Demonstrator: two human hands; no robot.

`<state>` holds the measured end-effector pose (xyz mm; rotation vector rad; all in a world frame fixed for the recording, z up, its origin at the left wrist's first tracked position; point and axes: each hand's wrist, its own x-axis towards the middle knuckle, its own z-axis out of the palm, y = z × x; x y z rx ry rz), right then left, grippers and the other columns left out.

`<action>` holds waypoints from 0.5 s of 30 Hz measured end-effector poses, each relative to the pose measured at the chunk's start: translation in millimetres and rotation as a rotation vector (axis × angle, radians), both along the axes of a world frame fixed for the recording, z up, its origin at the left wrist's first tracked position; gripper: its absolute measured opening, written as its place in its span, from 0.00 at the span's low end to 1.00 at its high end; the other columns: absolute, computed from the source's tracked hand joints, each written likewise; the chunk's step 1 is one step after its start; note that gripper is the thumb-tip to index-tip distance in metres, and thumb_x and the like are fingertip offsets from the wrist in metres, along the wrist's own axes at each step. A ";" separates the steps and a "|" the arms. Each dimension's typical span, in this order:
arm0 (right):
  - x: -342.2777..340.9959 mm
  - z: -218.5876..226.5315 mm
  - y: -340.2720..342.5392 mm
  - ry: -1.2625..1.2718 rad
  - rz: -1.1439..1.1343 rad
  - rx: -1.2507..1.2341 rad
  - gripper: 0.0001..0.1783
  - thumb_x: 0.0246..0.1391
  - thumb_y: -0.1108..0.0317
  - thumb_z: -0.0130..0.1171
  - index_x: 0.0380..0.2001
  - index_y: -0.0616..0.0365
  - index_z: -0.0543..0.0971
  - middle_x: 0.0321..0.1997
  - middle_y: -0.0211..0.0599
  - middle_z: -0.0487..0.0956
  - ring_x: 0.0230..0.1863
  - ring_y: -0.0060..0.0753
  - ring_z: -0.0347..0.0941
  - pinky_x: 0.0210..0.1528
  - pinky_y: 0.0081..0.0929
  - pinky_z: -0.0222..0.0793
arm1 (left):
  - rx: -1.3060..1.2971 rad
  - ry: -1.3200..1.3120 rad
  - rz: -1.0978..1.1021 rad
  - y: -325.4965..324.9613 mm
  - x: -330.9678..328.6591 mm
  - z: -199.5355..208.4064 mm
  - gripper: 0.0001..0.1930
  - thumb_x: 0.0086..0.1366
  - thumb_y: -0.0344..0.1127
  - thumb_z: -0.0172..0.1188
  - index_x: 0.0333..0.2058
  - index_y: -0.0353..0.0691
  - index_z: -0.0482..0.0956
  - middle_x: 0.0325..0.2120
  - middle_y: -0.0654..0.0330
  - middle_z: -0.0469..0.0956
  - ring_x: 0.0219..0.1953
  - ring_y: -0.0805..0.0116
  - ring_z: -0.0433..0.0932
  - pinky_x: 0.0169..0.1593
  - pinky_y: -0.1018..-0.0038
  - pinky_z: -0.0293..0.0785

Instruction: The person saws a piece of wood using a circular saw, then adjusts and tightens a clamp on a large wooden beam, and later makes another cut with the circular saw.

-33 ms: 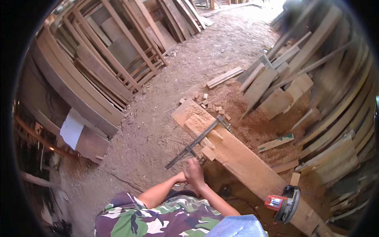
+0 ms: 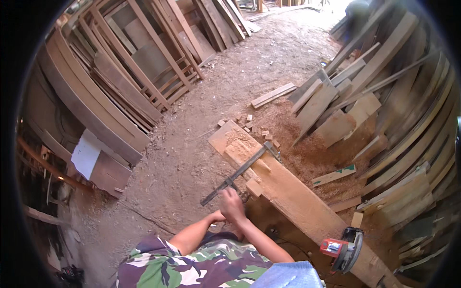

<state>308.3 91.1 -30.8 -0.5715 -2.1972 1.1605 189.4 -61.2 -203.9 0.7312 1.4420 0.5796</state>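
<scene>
A dark metal bar clamp [image 2: 247, 164] lies across a thick wooden plank [image 2: 293, 185], over a smaller wood piece [image 2: 238, 150] dusted with sawdust. My right hand [image 2: 231, 206] is closed at the clamp's sliding jaw, on the plank's near left side. Its fingers curl round that end of the clamp, and the exact part gripped is hidden. Just behind the right wrist is my left hand [image 2: 219, 216], low by my lap, its fingers covered from sight. A small wood block [image 2: 254, 187] sits at the plank's near edge, beside the clamp.
A red and black power tool [image 2: 342, 249] rests on the plank's near right end. Sawdust and small offcuts [image 2: 259, 133] lie beyond the plank. Boards lean in stacks on the right [image 2: 408, 144], and wooden frames [image 2: 144, 53] stand at the left.
My right hand has turned and its fingers have closed in at the clamp's jaw. The clamp and plank stay in place.
</scene>
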 end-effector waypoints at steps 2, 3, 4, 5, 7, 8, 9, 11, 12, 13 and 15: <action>-56.1 -13.1 21.8 -0.269 0.127 0.389 0.24 0.59 0.63 0.59 0.58 0.57 0.77 0.60 0.53 0.75 0.68 0.57 0.67 0.70 0.48 0.62 | -0.119 -0.484 0.102 17.9 0.0 -3.9 0.14 0.68 0.41 0.64 0.43 0.35 0.87 0.41 0.58 0.88 0.42 0.67 0.86 0.44 0.67 0.80; -76.5 -23.6 21.0 -0.432 0.221 0.445 0.29 0.61 0.55 0.58 0.63 0.55 0.74 0.68 0.52 0.69 0.74 0.59 0.58 0.75 0.53 0.51 | -0.246 -0.545 0.128 25.4 -4.7 -4.9 0.12 0.68 0.37 0.65 0.45 0.37 0.85 0.40 0.56 0.87 0.38 0.65 0.86 0.41 0.67 0.82; -88.3 -36.0 27.2 -0.603 0.309 0.494 0.35 0.63 0.47 0.57 0.68 0.53 0.71 0.76 0.51 0.63 0.80 0.61 0.49 0.80 0.58 0.40 | -0.306 -0.636 0.209 36.0 -3.5 1.4 0.12 0.68 0.37 0.66 0.46 0.36 0.85 0.40 0.55 0.87 0.37 0.65 0.86 0.39 0.68 0.82; -90.6 -49.6 35.3 -0.699 0.330 0.529 0.37 0.64 0.43 0.53 0.70 0.51 0.69 0.78 0.50 0.60 0.82 0.61 0.44 0.80 0.61 0.35 | -0.384 -0.730 0.294 38.0 -0.4 10.8 0.12 0.68 0.37 0.67 0.46 0.36 0.84 0.40 0.55 0.87 0.36 0.65 0.86 0.38 0.68 0.83; -100.6 -61.2 42.4 -0.854 0.424 0.609 0.41 0.67 0.36 0.44 0.75 0.48 0.65 0.83 0.47 0.52 0.84 0.60 0.36 0.80 0.66 0.25 | -0.492 -0.958 0.334 37.8 -8.8 21.0 0.13 0.70 0.38 0.65 0.47 0.37 0.81 0.36 0.56 0.86 0.32 0.68 0.85 0.34 0.72 0.84; -100.4 -64.1 44.8 -0.884 0.432 0.543 0.42 0.68 0.33 0.41 0.76 0.46 0.63 0.83 0.46 0.51 0.84 0.60 0.33 0.80 0.67 0.22 | -0.511 -0.952 0.359 39.0 -7.9 19.8 0.13 0.70 0.38 0.65 0.48 0.38 0.80 0.32 0.59 0.84 0.29 0.70 0.83 0.31 0.74 0.81; -95.4 -67.2 49.2 -0.917 0.437 0.476 0.43 0.68 0.30 0.37 0.76 0.44 0.62 0.84 0.45 0.49 0.84 0.60 0.31 0.80 0.68 0.19 | -0.530 -0.948 0.381 40.3 -4.5 18.4 0.13 0.70 0.39 0.65 0.48 0.39 0.80 0.28 0.62 0.82 0.27 0.73 0.80 0.28 0.76 0.78; -92.9 -67.2 48.7 -0.927 0.459 0.404 0.46 0.67 0.25 0.31 0.78 0.39 0.59 0.84 0.45 0.48 0.84 0.61 0.26 0.79 0.69 0.15 | -0.530 -0.997 0.353 35.3 -3.4 2.1 0.12 0.71 0.39 0.64 0.48 0.40 0.80 0.22 0.67 0.75 0.22 0.77 0.73 0.24 0.78 0.71; -92.4 -67.4 50.1 -0.924 0.475 0.408 0.46 0.67 0.24 0.31 0.78 0.38 0.59 0.84 0.45 0.48 0.84 0.62 0.26 0.79 0.70 0.15 | -0.510 -1.054 0.293 37.7 -4.5 -7.4 0.12 0.71 0.39 0.63 0.48 0.42 0.80 0.20 0.70 0.71 0.20 0.79 0.69 0.24 0.79 0.66; -93.8 -65.2 51.4 -0.914 0.490 0.411 0.46 0.66 0.24 0.31 0.78 0.38 0.59 0.84 0.45 0.48 0.84 0.62 0.26 0.78 0.70 0.15 | -0.488 -1.102 0.235 39.8 -5.5 -7.2 0.11 0.71 0.39 0.63 0.47 0.43 0.80 0.17 0.73 0.67 0.17 0.81 0.64 0.23 0.80 0.62; -90.9 -60.9 54.6 -0.914 0.518 0.401 0.47 0.65 0.23 0.32 0.78 0.37 0.59 0.84 0.46 0.48 0.84 0.62 0.26 0.78 0.72 0.14 | -0.455 -0.956 0.092 46.7 -0.7 -7.8 0.12 0.71 0.37 0.61 0.50 0.43 0.79 0.18 0.74 0.63 0.17 0.83 0.59 0.22 0.81 0.55</action>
